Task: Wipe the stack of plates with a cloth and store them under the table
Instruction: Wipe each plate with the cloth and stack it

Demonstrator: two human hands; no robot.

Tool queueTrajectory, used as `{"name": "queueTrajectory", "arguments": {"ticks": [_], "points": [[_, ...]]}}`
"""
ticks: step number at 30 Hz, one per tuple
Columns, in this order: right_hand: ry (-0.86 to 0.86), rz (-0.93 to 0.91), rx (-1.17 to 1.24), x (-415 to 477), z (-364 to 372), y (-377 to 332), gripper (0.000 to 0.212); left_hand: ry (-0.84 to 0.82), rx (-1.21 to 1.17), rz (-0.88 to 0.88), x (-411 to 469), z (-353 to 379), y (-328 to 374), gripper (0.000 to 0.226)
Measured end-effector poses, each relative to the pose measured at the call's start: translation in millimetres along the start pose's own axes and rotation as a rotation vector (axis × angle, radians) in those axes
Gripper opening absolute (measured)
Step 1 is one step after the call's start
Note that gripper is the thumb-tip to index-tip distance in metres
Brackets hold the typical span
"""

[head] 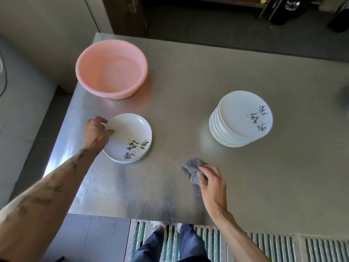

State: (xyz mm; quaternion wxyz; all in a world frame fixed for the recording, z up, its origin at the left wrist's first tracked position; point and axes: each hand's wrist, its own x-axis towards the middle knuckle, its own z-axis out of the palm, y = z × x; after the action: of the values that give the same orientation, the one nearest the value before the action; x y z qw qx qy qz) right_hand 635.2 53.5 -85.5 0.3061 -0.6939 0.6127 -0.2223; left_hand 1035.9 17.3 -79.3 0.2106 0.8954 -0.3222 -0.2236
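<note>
Your left hand (98, 131) curls its fingers over the rim of the top plate (132, 135); your right hand (212, 181) pinches the grey cloth (192, 166) on the steel table (188, 82).

Pink basin (86, 67), shallow water inside, far left. Ribbed metal floor grating (273, 246) along bottom edge.

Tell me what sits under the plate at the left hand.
Under the top plate, the rim of at least one more white plate shows along its right edge. The rest is covered, so the count is unclear.
</note>
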Motion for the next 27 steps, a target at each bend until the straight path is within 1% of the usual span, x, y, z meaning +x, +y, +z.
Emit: {"name": "queueTrajectory", "arguments": {"ticks": [8, 19, 22, 27], "points": [[0.003, 0.009, 0.001, -3.6, -2.5, -2.5, 0.024, -0.044, 0.053, -0.055, 10.3, -1.7, -2.7, 0.033], [0.002, -0.025, -0.023, -0.8, -0.2, -4.2, 0.023, -0.068, -0.052, -0.151, -2.0, -0.2, -9.8, 0.018], [-0.004, -0.03, -0.013, 0.4, 2.1, -7.6, 0.023, -0.069, -0.052, -0.146, -5.7, -3.3, -6.4, 0.018], [0.012, -0.052, 0.017, 4.3, -1.4, -11.9, 0.024, -0.074, -0.086, -0.061, -22.3, -7.2, 12.0, 0.021]]}}
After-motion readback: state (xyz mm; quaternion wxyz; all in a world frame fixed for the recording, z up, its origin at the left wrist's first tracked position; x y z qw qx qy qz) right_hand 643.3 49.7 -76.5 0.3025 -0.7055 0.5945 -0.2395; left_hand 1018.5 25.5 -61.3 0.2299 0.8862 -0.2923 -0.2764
